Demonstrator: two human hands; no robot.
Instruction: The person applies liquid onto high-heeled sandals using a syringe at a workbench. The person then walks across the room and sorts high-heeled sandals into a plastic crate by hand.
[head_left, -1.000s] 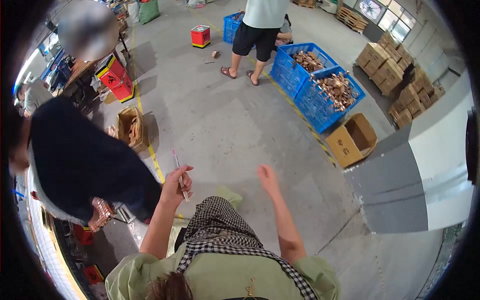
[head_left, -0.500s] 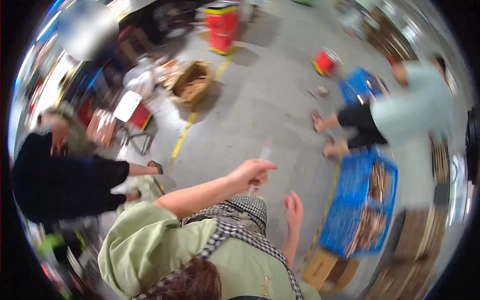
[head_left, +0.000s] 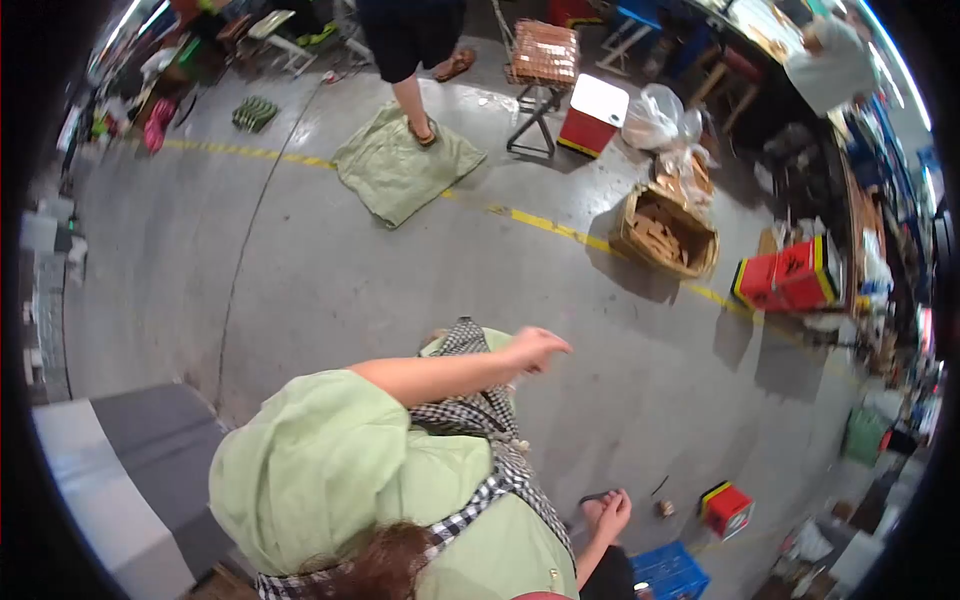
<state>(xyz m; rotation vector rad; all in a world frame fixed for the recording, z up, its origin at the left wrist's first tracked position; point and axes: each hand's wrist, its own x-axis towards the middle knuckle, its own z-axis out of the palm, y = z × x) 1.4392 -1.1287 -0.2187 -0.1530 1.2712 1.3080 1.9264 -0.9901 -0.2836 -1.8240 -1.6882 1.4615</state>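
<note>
My left hand (head_left: 535,350) is raised in front of my checked apron (head_left: 465,410), above the grey floor. Its index finger points out while the other fingers curl in; whatever they hold is hidden by the hand. Lower down, my right hand (head_left: 608,515) hangs at my side with loosely bent fingers, and I see nothing in it. Beyond it in the view are another person's foot and dark shorts (head_left: 608,577); I cannot tell any contact.
A green cloth sack (head_left: 400,165) lies under a person's sandal (head_left: 422,133). Near the yellow floor line stand a carton of brown scraps (head_left: 630,245), red boxes (head_left: 785,277) and a stool (head_left: 535,125). A blue crate (head_left: 670,572) and a small red bin (head_left: 727,508) sit lower right.
My view has swung left, so the carton and red boxes now appear farther right. The slim whitish stick with a pink tip seen in my left hand before no longer shows clearly.
</note>
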